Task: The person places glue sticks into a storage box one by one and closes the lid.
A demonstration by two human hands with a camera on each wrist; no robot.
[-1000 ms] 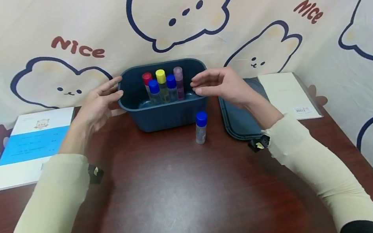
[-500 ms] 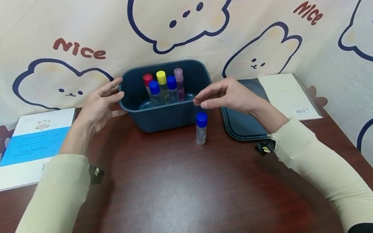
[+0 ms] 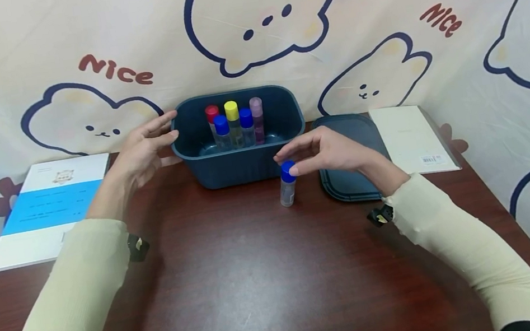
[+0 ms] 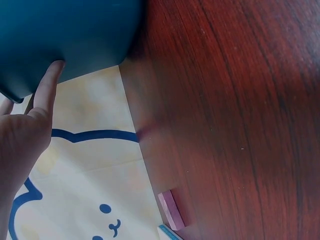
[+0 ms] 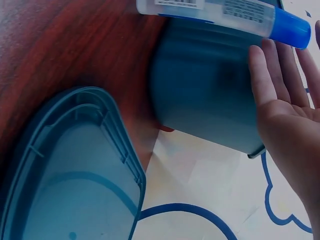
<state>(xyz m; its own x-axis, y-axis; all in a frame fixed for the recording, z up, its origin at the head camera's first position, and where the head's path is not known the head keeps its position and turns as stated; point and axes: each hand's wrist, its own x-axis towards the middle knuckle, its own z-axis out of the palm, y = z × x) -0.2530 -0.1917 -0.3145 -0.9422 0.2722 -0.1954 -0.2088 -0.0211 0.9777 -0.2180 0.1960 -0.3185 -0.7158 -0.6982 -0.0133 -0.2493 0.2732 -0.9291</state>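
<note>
One clear upright vial with a blue cap [image 3: 287, 184] stood before the dark blue plastic bin [image 3: 243, 164], directly under the loosely spread right hand [image 3: 328, 149]; the flat-fingered left hand [image 3: 141, 152] touched the bin's far side.

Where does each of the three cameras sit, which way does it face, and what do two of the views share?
Head: looks forward and down at the table, both sleeves, left hand, right hand.
Left wrist: beside the left hand, facing the blue bin, a fingertip touching its wall.
Right wrist: beside the right hand, facing the blue-capped bottle and lid.
Shared: all three views show the bin; head and right wrist show the bottle.
</note>
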